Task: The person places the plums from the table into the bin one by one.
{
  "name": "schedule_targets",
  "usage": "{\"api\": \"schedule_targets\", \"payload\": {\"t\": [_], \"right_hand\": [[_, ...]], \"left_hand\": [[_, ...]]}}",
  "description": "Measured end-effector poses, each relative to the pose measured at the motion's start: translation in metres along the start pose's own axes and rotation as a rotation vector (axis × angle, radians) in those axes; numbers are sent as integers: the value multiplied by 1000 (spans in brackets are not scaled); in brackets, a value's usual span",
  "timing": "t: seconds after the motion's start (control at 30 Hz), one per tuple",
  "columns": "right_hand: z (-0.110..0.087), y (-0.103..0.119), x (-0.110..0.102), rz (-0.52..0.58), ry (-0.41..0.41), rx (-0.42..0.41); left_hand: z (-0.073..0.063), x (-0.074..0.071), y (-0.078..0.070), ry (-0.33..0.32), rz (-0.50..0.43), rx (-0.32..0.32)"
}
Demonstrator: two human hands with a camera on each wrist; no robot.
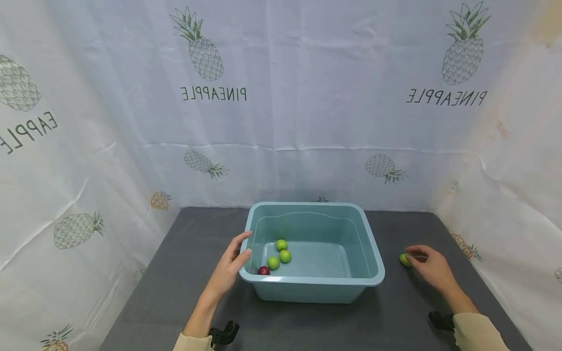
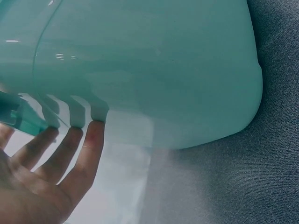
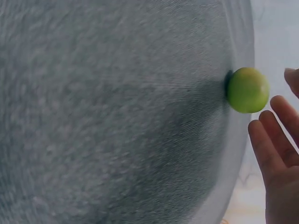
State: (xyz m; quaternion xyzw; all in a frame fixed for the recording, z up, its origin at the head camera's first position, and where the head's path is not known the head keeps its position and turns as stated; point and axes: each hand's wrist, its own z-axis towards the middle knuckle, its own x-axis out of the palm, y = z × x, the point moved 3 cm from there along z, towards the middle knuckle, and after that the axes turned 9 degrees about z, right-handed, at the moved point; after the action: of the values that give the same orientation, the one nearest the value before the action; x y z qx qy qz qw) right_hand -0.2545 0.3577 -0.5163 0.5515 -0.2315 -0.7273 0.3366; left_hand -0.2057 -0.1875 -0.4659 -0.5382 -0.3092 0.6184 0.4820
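Note:
A light blue-green plastic tub point(image 1: 316, 281) stands on the dark table. Inside, at its left, lie three green round fruits point(image 1: 273, 263) and a dark red round fruit point(image 1: 264, 270), partly hidden by the front rim. My left hand point(image 1: 229, 268) is at the tub's left side, thumb close to the rim. In the left wrist view, its straight fingertips point(image 2: 96, 128) touch the outer wall. To the right of the tub, my right hand point(image 1: 432, 268) hovers at another small green fruit point(image 1: 405, 260). Its fingers are spread, apart from the fruit point(image 3: 248, 90) in the right wrist view.
The dark cloth-covered table point(image 1: 175, 292) extends on both sides of the tub. White curtains point(image 1: 307, 97) printed with pineapples enclose the back and sides. A black strap mount point(image 1: 224, 333) sits on the left wrist, another point(image 1: 441, 321) on the right.

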Motion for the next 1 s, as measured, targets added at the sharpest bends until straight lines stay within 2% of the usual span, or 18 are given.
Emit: {"api": "schedule_targets", "payload": {"t": [0.27, 0.73, 1.0], "right_hand": [[1, -8, 6, 6, 54, 74], [4, -11, 11, -32, 69, 80], [4, -8, 9, 7, 49, 75]], "left_hand": [[1, 0, 1, 6, 2, -1], [1, 0, 2, 7, 5, 6], [1, 0, 1, 7, 5, 2]]}}
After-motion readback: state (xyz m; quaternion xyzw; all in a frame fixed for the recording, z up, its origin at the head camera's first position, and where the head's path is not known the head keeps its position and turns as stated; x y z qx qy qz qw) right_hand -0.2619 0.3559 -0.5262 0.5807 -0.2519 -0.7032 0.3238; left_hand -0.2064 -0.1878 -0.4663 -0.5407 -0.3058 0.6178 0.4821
